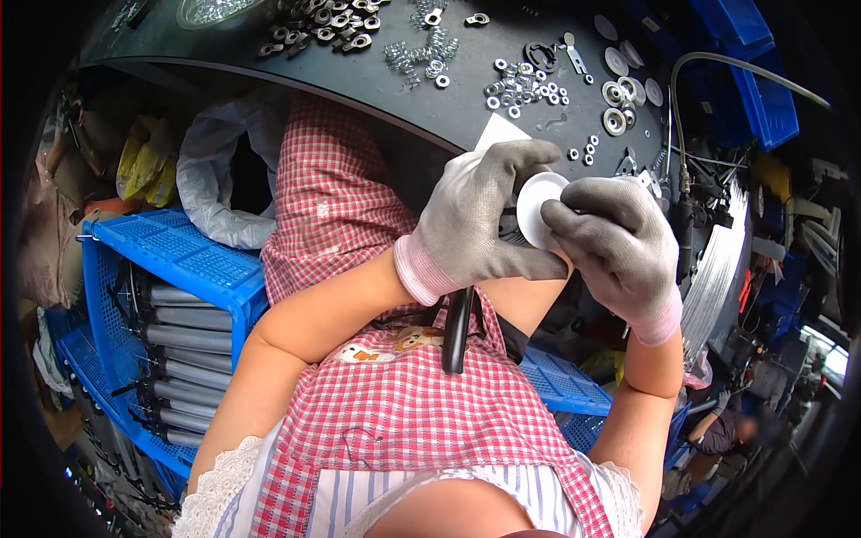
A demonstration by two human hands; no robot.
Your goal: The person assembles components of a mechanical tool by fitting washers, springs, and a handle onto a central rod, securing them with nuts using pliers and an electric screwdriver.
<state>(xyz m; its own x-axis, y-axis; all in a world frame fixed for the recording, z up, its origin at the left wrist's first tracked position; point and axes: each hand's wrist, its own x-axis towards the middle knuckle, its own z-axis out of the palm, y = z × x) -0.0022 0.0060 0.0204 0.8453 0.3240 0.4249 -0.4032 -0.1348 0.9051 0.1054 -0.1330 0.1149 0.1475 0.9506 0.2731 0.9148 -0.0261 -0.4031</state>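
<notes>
My left hand (480,211), in a grey-coated glove with a pink cuff, curls around a dark part in its palm. That part appears to belong to the black tube (457,332), whose lower end sticks out below my wrist over my lap; its middle is hidden. A white round disc (535,208) sits between my left finger and thumb, in front of the dark part. My right hand (619,242), gloved alike, is closed with its fingertips pinching the disc's right edge. A white flat piece (500,133) shows just behind my left hand at the table edge.
The dark table (448,108) bears metal fittings (336,22), springs (421,56), small nuts (518,82), round metal cups (615,108) and white discs (617,61). A blue crate (179,255) of grey tubes stands at left. Blue bins (762,90) and metal rods (717,269) are at right.
</notes>
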